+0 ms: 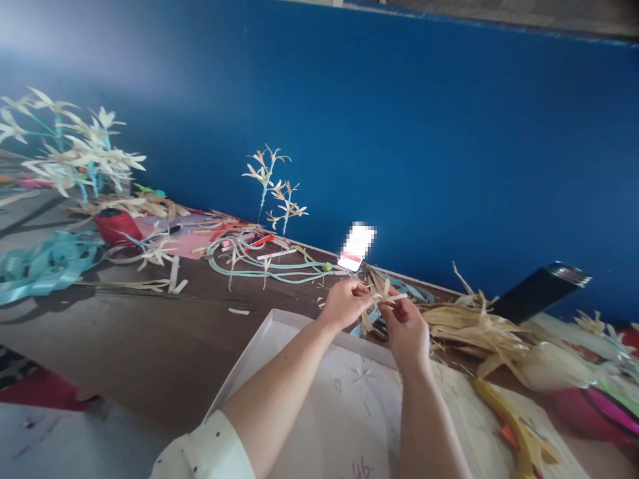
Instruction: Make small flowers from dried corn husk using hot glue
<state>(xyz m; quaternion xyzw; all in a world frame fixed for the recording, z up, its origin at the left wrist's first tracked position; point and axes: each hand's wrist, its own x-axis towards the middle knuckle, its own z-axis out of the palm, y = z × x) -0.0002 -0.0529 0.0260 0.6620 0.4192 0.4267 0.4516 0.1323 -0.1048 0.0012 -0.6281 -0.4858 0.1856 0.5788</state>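
Both of my hands meet above the far edge of a shallow white tray. Between them is a small pale flower of dried husk strips. My left hand pinches its left side with thumb and fingertips. From the right, my right hand grips the flower near its base, fingers closed. The exact hold of the fingertips is too small to make out. Just behind the hands, a lit phone leans by the blue wall.
Dried husks and a dark bottle lie to the right, with a yellow glue gun nearer. Blue cord loops behind the tray. Finished husk flowers and teal ribbon are at left. A blue wall bounds the table.
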